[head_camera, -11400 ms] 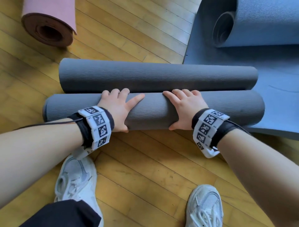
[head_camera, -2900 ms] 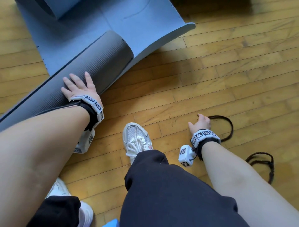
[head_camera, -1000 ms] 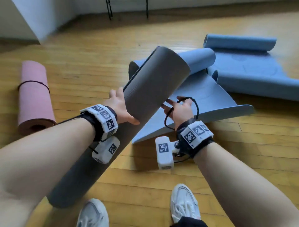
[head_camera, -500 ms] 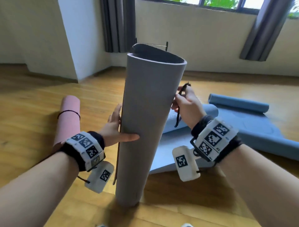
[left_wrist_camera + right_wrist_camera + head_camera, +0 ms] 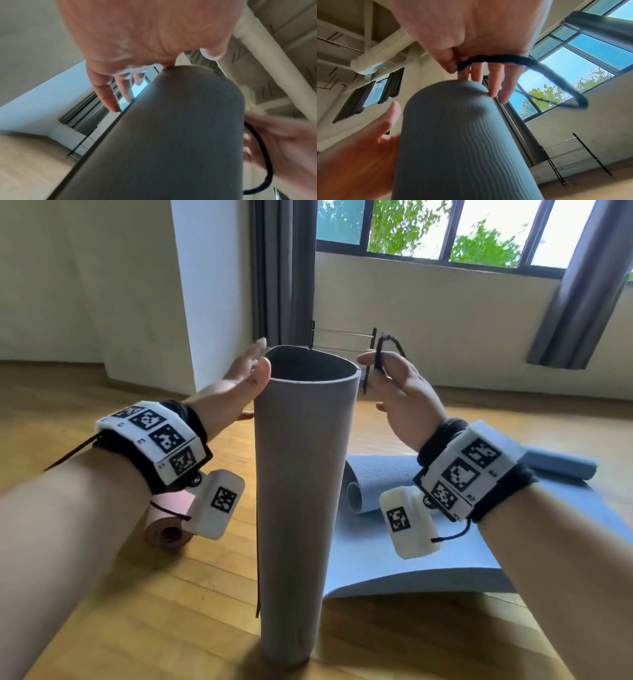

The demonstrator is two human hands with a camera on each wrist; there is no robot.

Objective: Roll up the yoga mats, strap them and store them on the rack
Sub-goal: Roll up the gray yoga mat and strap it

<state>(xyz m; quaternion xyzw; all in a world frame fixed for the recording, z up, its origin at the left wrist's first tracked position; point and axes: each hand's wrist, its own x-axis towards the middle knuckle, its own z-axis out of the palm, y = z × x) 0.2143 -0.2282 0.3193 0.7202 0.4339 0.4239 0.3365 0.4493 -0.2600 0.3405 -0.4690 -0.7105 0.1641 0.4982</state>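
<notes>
Pink foam shows at eight o'clock, a rolled mat lying on the wooden floor behind the left wrist. Centred, the ribbed grey mat stands upright as a hollow tube, the left hand flat against its rim with fingers straight. At two o'clock the right hand pinches a black corded strap loop, with blue mats at four o'clock and a wire rack beyond the tube.

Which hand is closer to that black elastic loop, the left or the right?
Right. The right hand pinches the black loop beside the grey mat's top; the left hand rests on the mat's opposite side.
</notes>
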